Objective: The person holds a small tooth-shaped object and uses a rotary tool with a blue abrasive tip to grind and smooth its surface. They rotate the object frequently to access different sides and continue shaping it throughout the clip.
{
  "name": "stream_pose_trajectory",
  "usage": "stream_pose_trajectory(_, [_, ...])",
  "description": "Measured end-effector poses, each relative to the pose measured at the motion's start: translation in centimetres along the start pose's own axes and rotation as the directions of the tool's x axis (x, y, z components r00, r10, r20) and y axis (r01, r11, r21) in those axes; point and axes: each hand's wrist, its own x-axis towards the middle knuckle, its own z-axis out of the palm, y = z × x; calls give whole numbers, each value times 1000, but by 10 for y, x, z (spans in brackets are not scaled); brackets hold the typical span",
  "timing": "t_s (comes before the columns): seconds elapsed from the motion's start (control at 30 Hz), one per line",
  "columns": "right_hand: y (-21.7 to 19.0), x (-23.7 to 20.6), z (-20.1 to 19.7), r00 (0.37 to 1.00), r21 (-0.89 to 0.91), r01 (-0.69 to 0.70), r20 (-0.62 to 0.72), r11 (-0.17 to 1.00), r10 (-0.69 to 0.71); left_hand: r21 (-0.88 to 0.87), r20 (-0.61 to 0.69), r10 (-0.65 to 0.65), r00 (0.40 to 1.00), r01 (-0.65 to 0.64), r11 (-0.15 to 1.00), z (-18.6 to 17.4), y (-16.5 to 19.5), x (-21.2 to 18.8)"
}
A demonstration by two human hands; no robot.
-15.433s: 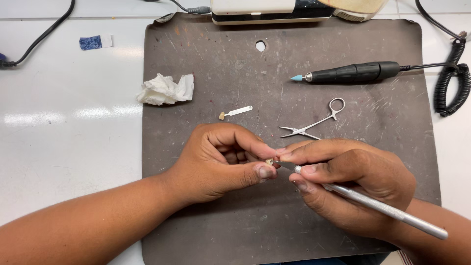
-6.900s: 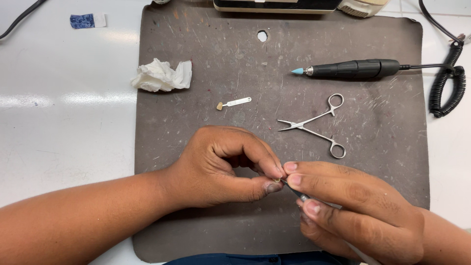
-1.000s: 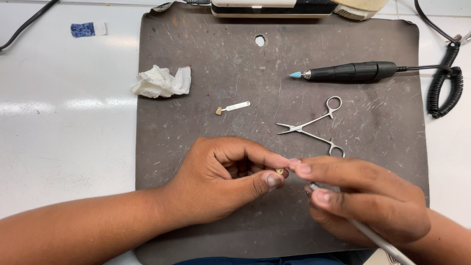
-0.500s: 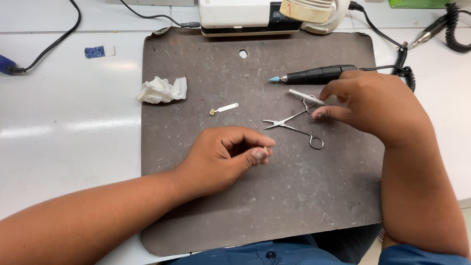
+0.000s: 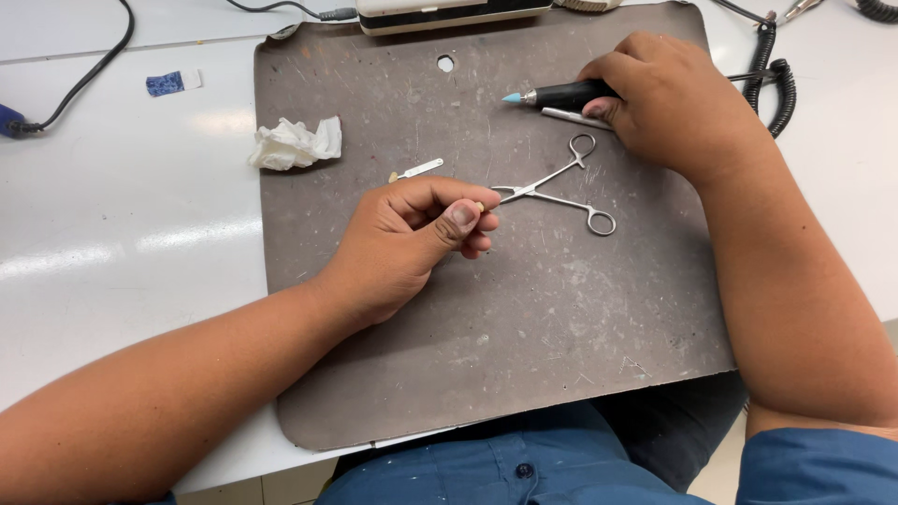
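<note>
tan and tiny, the small piece [image 5: 480,206] sits pinched between thumb and forefinger of the left hand [image 5: 412,238], held above the middle of the grey mat [image 5: 524,337], likely to keep it steady. steel forceps [image 5: 552,192] lie just beside it. toward the mat's far right corner, the right hand [image 5: 669,98] has its fingers closed around the black rotary handpiece [image 5: 561,94], a thin metal tool [image 5: 572,117] under them. crumpled tissue [image 5: 295,143] lies near the mat's far left corner.

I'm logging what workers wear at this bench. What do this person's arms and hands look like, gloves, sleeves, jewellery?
Both hands are bare: no gloves, rings, watch or bracelets show on the left hand or the right hand. The forearms are uncovered too. A blue sleeve covers the right upper arm, matching the blue buttoned garment at the bottom edge. The left thumbnail is short and unpainted.
</note>
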Motion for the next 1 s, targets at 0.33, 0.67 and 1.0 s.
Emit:
stream_pose_trajectory(0.33, [-57,-15,-34,964,277,162,-251,947,-91,-73,-66,-85,994,80,994,3,1,-2])
stream_pose_trajectory(0.67, [-97,-28,-42,959,486,262,-224,834,-171,-188,-86,-180,980,162,969,4,10,-3])
stream_pose_trajectory(1.0, [-105,-34,-24,942,238,216,-307,947,-137,-260,-57,-173,983,152,954,13,2,-18])
